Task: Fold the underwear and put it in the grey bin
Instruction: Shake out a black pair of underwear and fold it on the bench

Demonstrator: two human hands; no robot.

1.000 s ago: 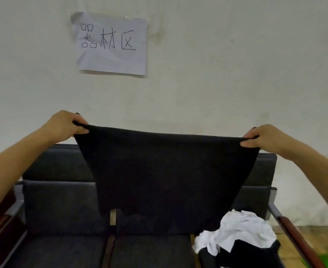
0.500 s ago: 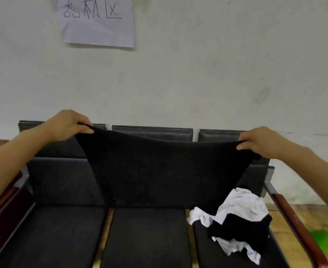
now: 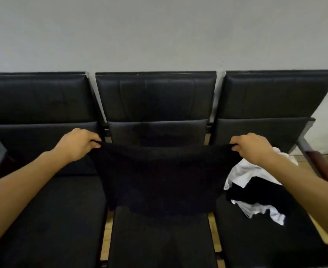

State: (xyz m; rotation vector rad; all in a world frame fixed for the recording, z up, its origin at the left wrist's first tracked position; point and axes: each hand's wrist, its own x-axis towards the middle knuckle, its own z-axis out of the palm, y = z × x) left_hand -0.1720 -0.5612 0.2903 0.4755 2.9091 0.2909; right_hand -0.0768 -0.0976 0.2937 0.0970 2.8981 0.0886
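Your left hand (image 3: 78, 145) and right hand (image 3: 251, 147) each pinch one top corner of the black underwear (image 3: 159, 176), fingers curled over its upper edge. The garment hangs spread and flat between them, above the middle seat (image 3: 159, 238) of a row of black chairs, its lower hem at or just above the cushion; contact cannot be told. No fold is visible, so folding appears not yet begun. A heap of white and black clothes (image 3: 256, 192) lies on the right-hand seat. The grey bin is not in view; folding and binning both remain.
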